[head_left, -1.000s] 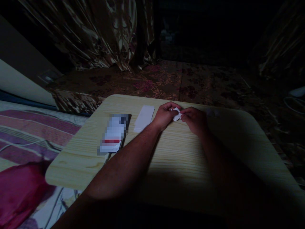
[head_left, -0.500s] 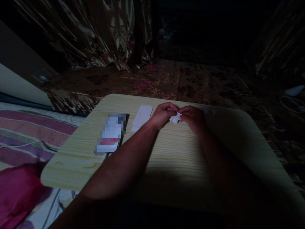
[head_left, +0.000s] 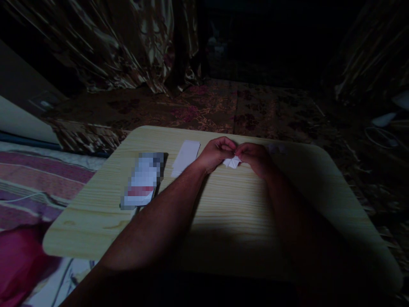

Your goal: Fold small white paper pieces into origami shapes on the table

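Note:
Both my hands meet at the far middle of a light wooden table (head_left: 236,204). My left hand (head_left: 216,154) and my right hand (head_left: 255,157) each pinch a small folded white paper piece (head_left: 232,162) between their fingertips, just above the tabletop. The fingers of both hands are curled closed around the paper. A white paper strip (head_left: 185,157) lies flat just left of my left hand. Further left lies a flat white and red object (head_left: 142,181), pixelated, on a dark backing.
A dark patterned carpet (head_left: 223,111) stretches beyond the table, with shiny brown curtains (head_left: 121,47) behind it. A striped pink bedspread (head_left: 35,179) and a red cloth (head_left: 22,260) lie at the left. White cables (head_left: 381,134) lie on the floor at the right. The room is dim.
The paper piece has dropped lower between my fingertips and been turned slightly. The view has shifted a little, so everything sits further left.

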`<control>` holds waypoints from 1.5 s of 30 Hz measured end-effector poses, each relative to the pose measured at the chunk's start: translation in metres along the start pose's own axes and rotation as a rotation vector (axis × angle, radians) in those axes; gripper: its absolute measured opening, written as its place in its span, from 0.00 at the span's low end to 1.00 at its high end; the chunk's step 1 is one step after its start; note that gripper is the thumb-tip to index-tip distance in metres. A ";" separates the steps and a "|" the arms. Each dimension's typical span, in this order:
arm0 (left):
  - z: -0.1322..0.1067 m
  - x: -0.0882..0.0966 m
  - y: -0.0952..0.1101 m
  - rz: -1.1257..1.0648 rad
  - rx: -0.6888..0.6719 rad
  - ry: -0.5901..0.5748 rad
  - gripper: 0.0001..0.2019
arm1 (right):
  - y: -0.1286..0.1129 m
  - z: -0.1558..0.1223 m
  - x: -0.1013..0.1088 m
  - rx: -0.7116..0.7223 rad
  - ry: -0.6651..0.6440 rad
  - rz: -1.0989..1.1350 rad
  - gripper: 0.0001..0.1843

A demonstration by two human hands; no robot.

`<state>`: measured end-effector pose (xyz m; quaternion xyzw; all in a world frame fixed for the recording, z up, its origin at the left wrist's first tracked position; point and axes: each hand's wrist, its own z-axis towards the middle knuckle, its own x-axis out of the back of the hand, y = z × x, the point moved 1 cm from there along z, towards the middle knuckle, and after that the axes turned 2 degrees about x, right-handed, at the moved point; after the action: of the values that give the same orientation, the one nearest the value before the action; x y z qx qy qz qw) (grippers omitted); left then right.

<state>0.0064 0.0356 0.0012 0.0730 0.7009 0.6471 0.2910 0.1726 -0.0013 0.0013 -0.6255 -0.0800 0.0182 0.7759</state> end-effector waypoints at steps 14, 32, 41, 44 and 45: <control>-0.001 -0.001 0.002 0.014 -0.012 -0.095 0.12 | 0.004 0.000 0.004 0.007 -0.024 0.018 0.09; -0.002 0.000 0.003 0.086 0.027 -0.133 0.17 | 0.005 0.000 0.006 0.019 -0.064 0.030 0.08; -0.004 -0.003 0.009 0.108 0.062 -0.147 0.19 | 0.008 0.000 0.006 0.054 -0.060 0.062 0.07; -0.003 -0.003 0.008 0.103 0.072 -0.129 0.19 | 0.009 0.000 0.007 0.053 -0.065 0.057 0.07; -0.003 -0.003 0.008 0.100 0.071 -0.129 0.19 | 0.009 0.001 0.007 0.053 -0.066 0.058 0.07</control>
<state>0.0046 0.0328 0.0095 0.1598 0.6985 0.6297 0.3000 0.1797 0.0019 -0.0065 -0.6057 -0.0872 0.0635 0.7883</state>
